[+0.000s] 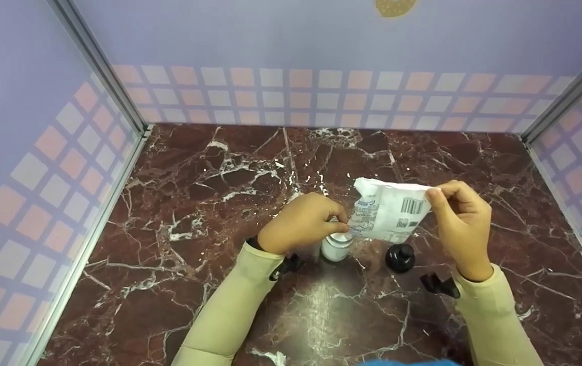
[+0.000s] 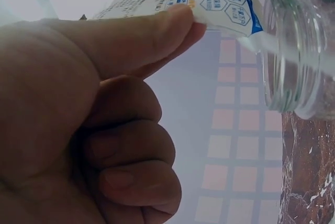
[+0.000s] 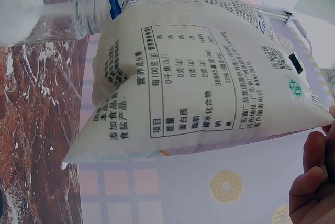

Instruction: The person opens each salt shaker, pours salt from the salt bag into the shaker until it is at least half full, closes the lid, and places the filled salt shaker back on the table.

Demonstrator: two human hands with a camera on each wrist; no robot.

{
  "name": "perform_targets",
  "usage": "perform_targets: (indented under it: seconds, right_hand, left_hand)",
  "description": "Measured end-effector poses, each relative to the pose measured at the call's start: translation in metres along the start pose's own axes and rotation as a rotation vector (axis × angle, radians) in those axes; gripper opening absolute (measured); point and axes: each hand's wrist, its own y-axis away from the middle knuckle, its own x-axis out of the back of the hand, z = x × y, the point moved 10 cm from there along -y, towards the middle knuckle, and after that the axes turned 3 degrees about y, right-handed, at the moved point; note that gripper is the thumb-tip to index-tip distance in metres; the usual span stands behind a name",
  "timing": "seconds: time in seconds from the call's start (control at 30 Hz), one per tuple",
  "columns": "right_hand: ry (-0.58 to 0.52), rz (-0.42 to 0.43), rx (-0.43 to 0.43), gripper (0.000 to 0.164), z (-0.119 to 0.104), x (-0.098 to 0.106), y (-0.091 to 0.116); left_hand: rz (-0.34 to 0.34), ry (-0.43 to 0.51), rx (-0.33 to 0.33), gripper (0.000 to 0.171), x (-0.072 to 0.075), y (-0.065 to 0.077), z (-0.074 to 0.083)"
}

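A white bag of salt (image 1: pixel 398 208) with printed labels is tilted over a glass jar (image 1: pixel 336 248), which stands upright on the table. My left hand (image 1: pixel 303 223) pinches the bag between thumb and index finger near its opening; the other fingers curl inward in the left wrist view. My right hand (image 1: pixel 461 223) grips the bag's far end, raised on the right. In the right wrist view a white stream of salt (image 3: pixel 57 8) runs from the bag's mouth into the jar, onto a heap of salt (image 3: pixel 20 7) inside it.
A black bottle cap or pump top (image 1: pixel 401 257) stands on the table right of the jar, below the bag. The dark red marbled table (image 1: pixel 169 284) is bounded by purple wall panels (image 1: pixel 270 40) with pink and white squares at the back and sides.
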Motion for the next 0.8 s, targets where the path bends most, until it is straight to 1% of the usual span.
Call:
perform_targets:
  seconds: [0.27,0.47,0.8]
  right_hand:
    - [0.011,-0.001,0.001,0.012,0.0002,0.0002,-0.0005]
    - [0.006,0.004,0.000,0.012,-0.0001,0.0005,-0.0019]
    - [-0.005,-0.008,-0.001,0.011,0.0018,-0.0009,-0.0002]
  left_hand:
    - [-0.002,-0.007,-0.007,0.015,0.0007,-0.0013,0.0006]
    - [0.009,-0.016,-0.008,0.016,0.0029,-0.0017,0.0002]
    - [-0.003,-0.007,0.018,0.015,0.0002,-0.0004,-0.0025]
